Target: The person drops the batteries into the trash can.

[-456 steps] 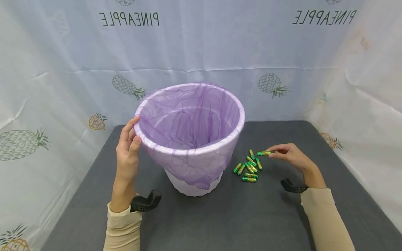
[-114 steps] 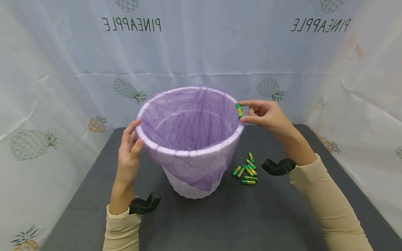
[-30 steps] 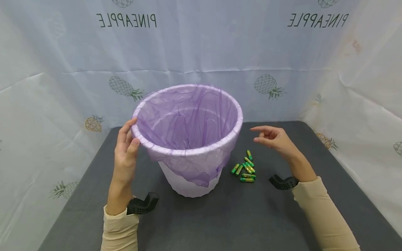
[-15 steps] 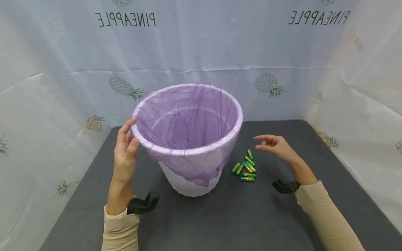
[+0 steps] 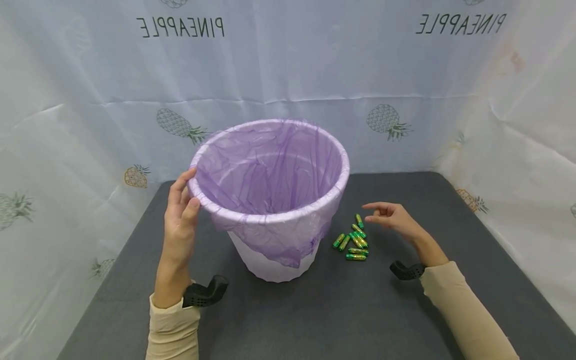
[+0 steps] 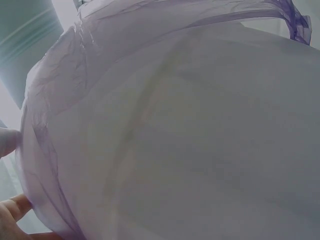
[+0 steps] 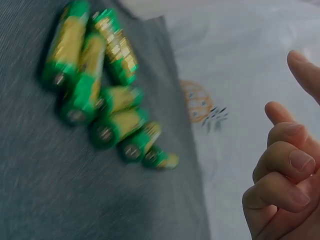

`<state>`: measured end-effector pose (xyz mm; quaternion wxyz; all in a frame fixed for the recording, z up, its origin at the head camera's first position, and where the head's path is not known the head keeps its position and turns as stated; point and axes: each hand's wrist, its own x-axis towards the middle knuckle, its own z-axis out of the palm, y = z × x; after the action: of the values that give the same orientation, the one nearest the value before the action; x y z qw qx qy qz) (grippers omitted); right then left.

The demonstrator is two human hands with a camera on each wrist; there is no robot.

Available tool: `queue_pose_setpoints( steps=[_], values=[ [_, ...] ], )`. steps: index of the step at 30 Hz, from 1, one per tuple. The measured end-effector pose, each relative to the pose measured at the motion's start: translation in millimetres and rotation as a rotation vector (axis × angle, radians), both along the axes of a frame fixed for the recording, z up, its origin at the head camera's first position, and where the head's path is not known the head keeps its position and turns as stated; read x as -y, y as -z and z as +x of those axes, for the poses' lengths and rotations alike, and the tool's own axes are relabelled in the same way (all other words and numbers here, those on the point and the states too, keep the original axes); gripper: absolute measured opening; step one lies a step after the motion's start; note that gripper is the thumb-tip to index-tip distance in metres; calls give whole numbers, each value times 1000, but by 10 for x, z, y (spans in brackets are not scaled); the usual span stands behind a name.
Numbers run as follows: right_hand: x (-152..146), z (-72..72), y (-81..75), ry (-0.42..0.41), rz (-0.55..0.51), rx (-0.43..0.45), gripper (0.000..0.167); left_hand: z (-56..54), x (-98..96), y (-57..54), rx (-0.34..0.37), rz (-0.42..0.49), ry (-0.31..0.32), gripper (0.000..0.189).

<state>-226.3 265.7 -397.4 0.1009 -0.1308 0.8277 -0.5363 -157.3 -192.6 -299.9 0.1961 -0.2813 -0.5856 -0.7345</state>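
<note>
Right hand (image 5: 398,220) lower (nearer batteries (image 5: 358,241))

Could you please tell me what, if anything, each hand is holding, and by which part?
The left hand holds the bin by the left side of its rim. The right hand, near the batteries, holds nothing.
</note>
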Motion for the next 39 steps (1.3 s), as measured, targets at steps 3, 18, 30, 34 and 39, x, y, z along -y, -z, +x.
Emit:
queue_pose_setpoints(
  steps=[3, 18, 30, 34, 39],
  values=[
    [-22, -30, 80, 0, 27, 19, 45, 1, -1, -4, 0, -4, 6, 45],
    [-148, -155, 335, -22, 147, 71, 55, 5, 8, -7, -4, -7, 2, 45],
    [-188, -342, 472, -140, 154, 85, 63, 2, 6, -11, -13, -8, 2, 45],
    [-188, -415, 464, -199, 176, 120, 68, 2, 10, -13, -16, -14, -4, 45],
    [-197, -499, 484, -232, 215, 132, 68, 6, 4, -8, -9, -16, -4, 45]
  ],
)
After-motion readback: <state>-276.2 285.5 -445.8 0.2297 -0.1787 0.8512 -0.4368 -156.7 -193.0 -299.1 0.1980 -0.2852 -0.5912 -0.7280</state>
